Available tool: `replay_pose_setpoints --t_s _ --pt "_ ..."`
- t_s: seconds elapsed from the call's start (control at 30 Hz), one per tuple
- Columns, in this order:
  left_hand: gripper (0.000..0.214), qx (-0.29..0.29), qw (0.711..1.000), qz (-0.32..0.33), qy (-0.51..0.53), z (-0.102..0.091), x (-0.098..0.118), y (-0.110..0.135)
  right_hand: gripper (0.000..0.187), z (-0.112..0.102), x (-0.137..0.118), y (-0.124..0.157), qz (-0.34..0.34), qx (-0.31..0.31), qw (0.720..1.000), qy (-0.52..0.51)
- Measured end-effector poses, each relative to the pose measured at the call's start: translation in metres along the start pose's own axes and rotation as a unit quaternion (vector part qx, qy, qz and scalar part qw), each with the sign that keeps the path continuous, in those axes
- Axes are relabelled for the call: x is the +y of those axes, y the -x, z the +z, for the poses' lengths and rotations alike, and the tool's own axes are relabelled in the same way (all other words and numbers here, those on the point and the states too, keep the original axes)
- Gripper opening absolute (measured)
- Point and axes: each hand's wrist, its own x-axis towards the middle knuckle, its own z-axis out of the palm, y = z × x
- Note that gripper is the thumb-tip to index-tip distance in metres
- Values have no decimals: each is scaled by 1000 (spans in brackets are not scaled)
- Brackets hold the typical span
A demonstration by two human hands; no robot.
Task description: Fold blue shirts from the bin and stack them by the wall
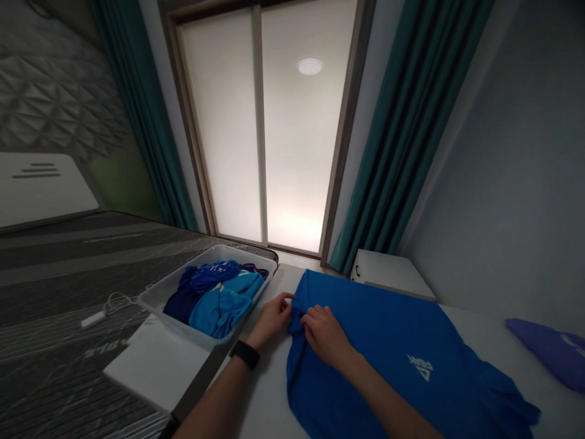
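The left hand (276,314) and right hand (325,334) pinch the blue shirt (388,329) by its left edge, its white logo (421,367) apparently reading "PEAK".

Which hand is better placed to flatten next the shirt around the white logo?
Probably the right hand: it lies over the blue shirt, nearer the white logo; the left hand is at the shirt's edge.

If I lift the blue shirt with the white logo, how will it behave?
The shirt will probably be floppy: its cloth bunches between the left hand and right hand. It likely won't roll, lying mostly flat.
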Motion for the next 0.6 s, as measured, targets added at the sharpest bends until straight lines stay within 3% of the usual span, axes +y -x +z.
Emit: replay_pose_setpoints --t_s 0.13,0.23,0.4,0.57,0.6 --pt "26 6 993 -17 120 0 8 -6 24 -4 13 -5 85 36 976 -197" --pt "28 37 990 -32 128 0 17 -14 27 -9 25 -11 169 38 940 -295" --pt "30 41 995 -16 93 9 27 -39 46 -11 51 -19 247 54 925 -283" --pt "26 22 999 27 18 21 26 -51 12 -5 68 -14 274 23 932 -237" --pt "25 24 999 35 -2 22 23 -51 18 -4 69 -11 273 17 934 -231"
